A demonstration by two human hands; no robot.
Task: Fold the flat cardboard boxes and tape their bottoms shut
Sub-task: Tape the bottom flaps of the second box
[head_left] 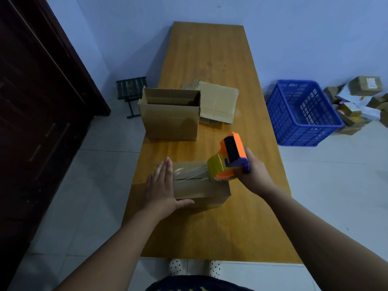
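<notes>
My left hand [161, 185] lies flat, fingers straight and together, pressed over the left end of the closed box [201, 190], thumb along its near side. The box sits by the table's [210, 234] left edge. My right hand [253, 171] is curled tight around the tape dispenser [228, 158], whose roll touches the box's right end at the seam. The clear tape [189, 172] across the top is only a faint sheen. My palm hides where it starts, and my fist covers the handle.
</notes>
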